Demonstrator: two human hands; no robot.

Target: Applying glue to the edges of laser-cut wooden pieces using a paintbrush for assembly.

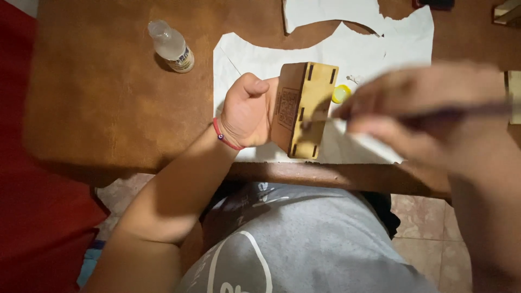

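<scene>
My left hand grips a small laser-cut wooden box with finger joints, holding it tilted on edge over a white sheet of paper. A red bracelet circles that wrist. My right hand, blurred and close to the camera, holds a thin dark stick like a brush or pen, and its fingertips reach the box's right side. A yellow cap lies on the paper just right of the box.
A small clear glue bottle lies on the brown wooden table at the back left. The paper has curved cut-outs. Red fabric hangs at the left. Tiled floor shows below the table edge.
</scene>
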